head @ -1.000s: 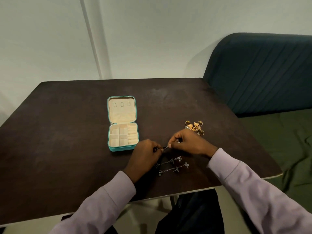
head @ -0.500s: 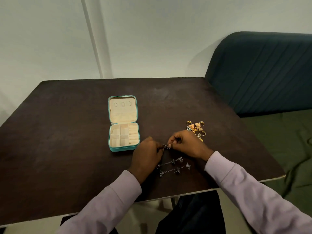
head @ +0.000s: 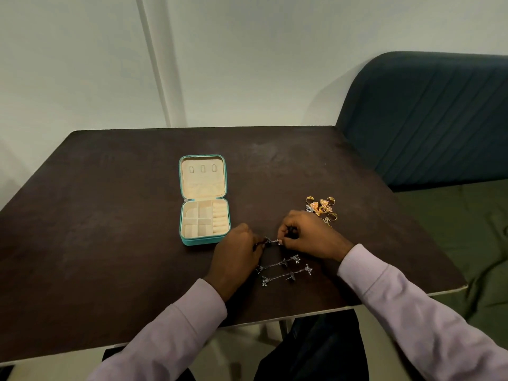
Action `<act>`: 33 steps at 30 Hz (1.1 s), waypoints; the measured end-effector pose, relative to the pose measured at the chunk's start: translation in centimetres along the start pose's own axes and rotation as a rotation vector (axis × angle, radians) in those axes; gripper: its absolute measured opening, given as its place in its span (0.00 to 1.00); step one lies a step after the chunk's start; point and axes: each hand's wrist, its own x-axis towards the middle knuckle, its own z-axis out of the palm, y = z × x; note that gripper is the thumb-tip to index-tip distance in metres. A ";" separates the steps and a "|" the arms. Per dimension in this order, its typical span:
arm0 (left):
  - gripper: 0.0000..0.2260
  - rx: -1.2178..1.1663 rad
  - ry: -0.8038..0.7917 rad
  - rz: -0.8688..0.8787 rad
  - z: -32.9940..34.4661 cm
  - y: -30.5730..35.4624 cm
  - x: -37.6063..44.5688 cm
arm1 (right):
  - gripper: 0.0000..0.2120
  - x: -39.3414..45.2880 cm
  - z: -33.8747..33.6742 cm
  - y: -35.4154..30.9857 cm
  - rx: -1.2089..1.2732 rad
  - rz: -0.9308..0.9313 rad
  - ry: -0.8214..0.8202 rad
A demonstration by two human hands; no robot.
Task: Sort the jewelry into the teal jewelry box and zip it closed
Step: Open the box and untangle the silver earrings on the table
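Observation:
The teal jewelry box [head: 203, 240] lies open on the dark table [head: 110, 215], its cream lid flat behind the divided tray. Just right of it, my left hand [head: 236, 257] and my right hand [head: 305, 235] pinch the two ends of a small silver chain piece [head: 270, 241] stretched between them. Two more silver chain earrings [head: 283, 270] lie on the table below my hands. A heap of gold rings and earrings [head: 321, 207] sits behind my right hand, partly hidden by it.
A dark teal padded seat back [head: 428, 119] and a green cushion [head: 467, 229] stand to the right of the table. The table's front edge [head: 275, 320] runs close under my forearms. A pale wall rises behind.
My hands stay together on the silver piece and have barely shifted. The view has drifted slightly.

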 end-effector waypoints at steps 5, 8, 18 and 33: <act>0.10 -0.075 0.043 -0.033 -0.1 0.1 -0.3 | 0.03 0.1 0.0 0.0 -0.002 -0.005 -0.009; 0.09 -0.061 0.038 -0.025 -0.1 -0.1 -0.6 | 0.03 -0.1 -0.2 0.0 -0.007 -0.029 -0.016; 0.12 -0.008 0.006 0.029 -0.1 -0.3 -1.2 | 0.09 -0.5 -0.2 0.2 -0.044 -0.025 -0.049; 0.12 -0.033 0.049 0.027 -0.7 -0.1 -1.4 | 0.07 -1.2 -0.6 0.0 -0.085 0.012 0.011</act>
